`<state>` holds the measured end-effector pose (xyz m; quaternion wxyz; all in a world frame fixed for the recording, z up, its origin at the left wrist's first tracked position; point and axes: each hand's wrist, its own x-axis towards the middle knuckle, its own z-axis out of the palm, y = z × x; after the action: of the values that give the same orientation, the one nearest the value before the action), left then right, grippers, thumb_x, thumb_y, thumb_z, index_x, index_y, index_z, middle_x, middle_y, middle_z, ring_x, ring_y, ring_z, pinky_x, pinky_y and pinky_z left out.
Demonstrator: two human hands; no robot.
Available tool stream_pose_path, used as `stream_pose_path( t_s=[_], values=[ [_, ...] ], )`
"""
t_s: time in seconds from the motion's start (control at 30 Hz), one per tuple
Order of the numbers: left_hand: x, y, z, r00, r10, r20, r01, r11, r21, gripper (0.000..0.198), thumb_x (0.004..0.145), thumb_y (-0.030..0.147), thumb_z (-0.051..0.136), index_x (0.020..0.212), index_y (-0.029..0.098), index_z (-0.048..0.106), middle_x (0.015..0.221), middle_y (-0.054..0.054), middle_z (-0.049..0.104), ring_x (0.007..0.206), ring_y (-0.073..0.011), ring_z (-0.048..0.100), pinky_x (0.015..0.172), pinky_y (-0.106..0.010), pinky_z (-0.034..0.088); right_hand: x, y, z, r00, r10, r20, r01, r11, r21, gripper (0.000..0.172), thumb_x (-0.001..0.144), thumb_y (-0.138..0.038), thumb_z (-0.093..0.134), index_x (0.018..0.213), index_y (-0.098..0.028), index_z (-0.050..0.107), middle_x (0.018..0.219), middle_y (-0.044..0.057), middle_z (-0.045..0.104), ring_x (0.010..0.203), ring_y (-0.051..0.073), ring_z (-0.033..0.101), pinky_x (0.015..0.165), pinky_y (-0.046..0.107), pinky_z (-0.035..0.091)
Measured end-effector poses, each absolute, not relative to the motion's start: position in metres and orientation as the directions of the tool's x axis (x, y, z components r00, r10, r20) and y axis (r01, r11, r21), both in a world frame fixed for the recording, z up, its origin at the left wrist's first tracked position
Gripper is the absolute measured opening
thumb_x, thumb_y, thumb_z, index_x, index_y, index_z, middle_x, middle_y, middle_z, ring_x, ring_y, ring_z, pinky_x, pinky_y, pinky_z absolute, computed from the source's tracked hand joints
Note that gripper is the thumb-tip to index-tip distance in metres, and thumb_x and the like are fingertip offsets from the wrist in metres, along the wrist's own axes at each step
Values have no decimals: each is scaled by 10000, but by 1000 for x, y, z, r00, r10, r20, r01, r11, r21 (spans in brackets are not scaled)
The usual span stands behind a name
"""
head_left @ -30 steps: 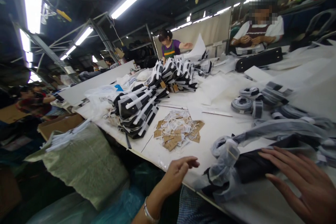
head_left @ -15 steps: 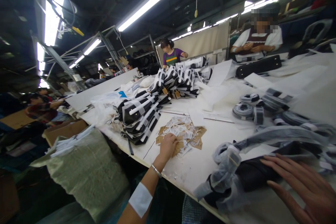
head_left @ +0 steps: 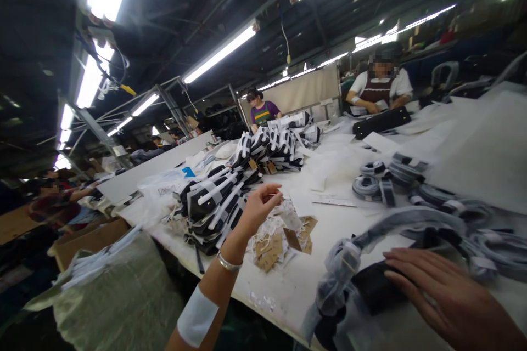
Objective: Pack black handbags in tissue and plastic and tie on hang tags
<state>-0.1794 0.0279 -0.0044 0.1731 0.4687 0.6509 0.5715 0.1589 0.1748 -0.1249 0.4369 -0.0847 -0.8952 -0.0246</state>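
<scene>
My left hand point(head_left: 259, 207) is raised above a heap of brown paper tags with white strings point(head_left: 284, 238) on the white table point(head_left: 288, 285). Its fingertips pinch a tag by its string, and one brown tag dangles below. My right hand point(head_left: 444, 296) lies flat, fingers apart, on a black bag wrapped in clear plastic point(head_left: 370, 279) at the table's near edge. A silver bangle and a white patch show on my left forearm.
A stack of black bags with white paper bands point(head_left: 214, 203) lies left of the tags, and another pile point(head_left: 275, 145) farther back. Rolled straps point(head_left: 382, 181) sit to the right. A sack point(head_left: 119, 296) and a cardboard box point(head_left: 86, 238) stand beside the table. Other people work behind.
My left hand reached from the table's edge into the tag heap, then lifted off it with a tag pinched. My right hand stayed on the wrapped bag. The camera tilted upward.
</scene>
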Motion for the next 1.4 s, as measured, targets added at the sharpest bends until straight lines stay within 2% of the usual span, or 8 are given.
stream_pose_path(
  t_s=[0.27, 0.4, 0.5, 0.6, 0.7, 0.9, 1.03, 1.4],
  values=[
    [-101, 61, 20, -354, 903, 243, 220, -172, 960, 416, 826, 425, 769, 1125, 153, 669, 824, -18, 657, 752, -121, 637, 759, -270, 537, 128, 171, -89, -619, 355, 700, 130, 926, -354, 319, 1013, -361, 521, 1280, -243, 650, 1164, 57, 755, 964, 215, 751, 791, 300, 630],
    [-75, 73, 34, -296, 927, 230, 177, -184, 967, 425, 807, 439, 786, 1112, 163, 682, 846, -14, 652, 742, -119, 642, 758, -277, 552, 115, 166, -66, -549, 483, 681, 36, 829, -559, 476, 953, -397, 615, 1403, -250, 565, 1250, 80, 719, 1020, 222, 735, 909, 356, 614],
    [-60, 79, 40, -257, 939, 227, 168, -188, 968, 408, 805, 435, 791, 1101, 171, 695, 888, -17, 651, 742, -116, 653, 754, -273, 563, 108, 162, -53, -532, 534, 657, -63, 748, -660, 307, 947, -379, 619, 1223, -278, 707, 1214, 42, 740, 1101, 233, 708, 981, 374, 582],
    [-50, 82, 43, -270, 929, 253, 162, -215, 963, 377, 813, 422, 785, 1089, 181, 695, 918, -15, 640, 791, -136, 675, 744, -274, 578, 108, 162, -49, -522, 608, 598, -66, 670, -740, 217, 974, -356, 579, 1006, -290, 784, 1040, -1, 791, 974, 219, 751, 880, 335, 624],
    [-48, 83, 43, -351, 889, 294, 178, -245, 953, 375, 829, 423, 767, 1094, 172, 680, 863, -17, 662, 802, -149, 680, 764, -288, 585, 115, 166, -52, -413, 629, 658, -12, 719, -695, 205, 976, -334, 589, 1021, -272, 780, 1021, 5, 794, 933, 214, 758, 852, 323, 631],
    [-50, 84, 37, -421, 851, 314, 215, -243, 946, 400, 887, 429, 702, 1196, 181, 646, 705, 19, 638, 709, -120, 640, 764, -263, 541, 128, 176, -57, -242, 434, 868, 166, 900, -404, 206, 976, -203, 591, 1113, -221, 744, 1072, 38, 782, 955, 207, 745, 901, 341, 605],
    [-47, 85, 37, -306, 923, 232, 164, -189, 968, 395, 885, 451, 693, 1171, 179, 677, 688, 38, 583, 620, -86, 565, 670, -221, 477, 133, 174, -51, -221, 381, 898, 213, 917, -337, 200, 981, -194, 580, 1095, -211, 743, 1034, 43, 785, 917, 202, 745, 842, 326, 608],
    [-44, 71, 45, 40, 998, -40, 470, 17, 882, 439, 891, 527, 641, 1119, 171, 756, 626, 22, 568, 578, -103, 529, 576, -216, 390, 147, 180, -48, -294, 320, 901, 327, 919, -220, 277, 967, -133, 552, 1171, -215, 721, 1122, 54, 762, 1012, 227, 714, 928, 393, 566]
  ],
)
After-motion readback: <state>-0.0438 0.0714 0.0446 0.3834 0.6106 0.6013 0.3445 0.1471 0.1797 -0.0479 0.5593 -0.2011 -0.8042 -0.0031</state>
